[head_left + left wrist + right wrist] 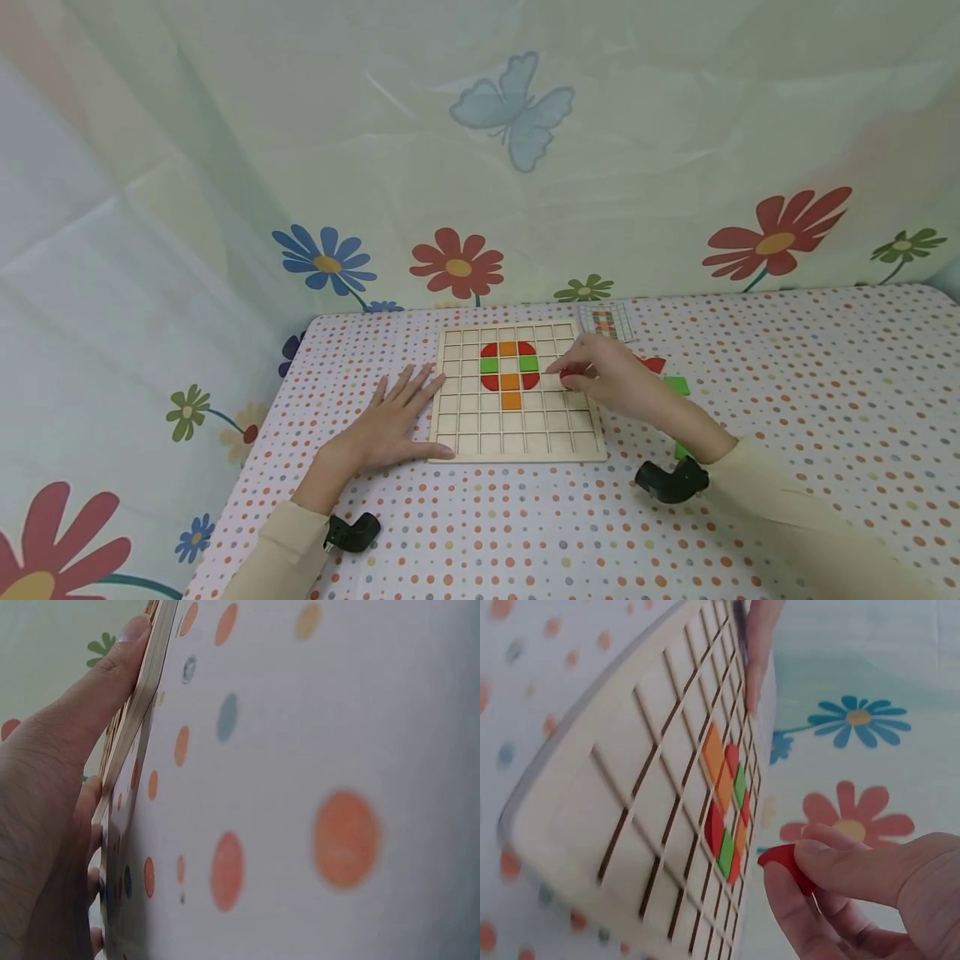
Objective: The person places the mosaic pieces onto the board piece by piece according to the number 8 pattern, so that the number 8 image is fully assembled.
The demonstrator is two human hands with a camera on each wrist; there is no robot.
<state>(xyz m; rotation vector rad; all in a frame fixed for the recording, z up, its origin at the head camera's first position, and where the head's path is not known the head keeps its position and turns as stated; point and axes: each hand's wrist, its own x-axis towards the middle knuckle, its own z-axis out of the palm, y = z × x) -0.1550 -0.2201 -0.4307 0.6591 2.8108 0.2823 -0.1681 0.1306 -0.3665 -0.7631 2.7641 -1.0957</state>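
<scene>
Currently the right hand [613,379] is pinching one red piece [784,859] over the right side of the board [558,443]; placed tiles are lying to its left. Long axis: can't tell. Left hand [392,427], farther off, is resting spread at the board's left edge, gripping nothing. Counting on board: four red tiles [528,348], three orange tiles [511,401], two green tiles [528,363]. Loose green pieces [677,385]: two showing.

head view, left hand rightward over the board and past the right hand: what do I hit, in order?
left hand → board, with left green tile, orange tiles, right green tile → right hand holding red piece → loose red piece → upper loose green tile
</scene>
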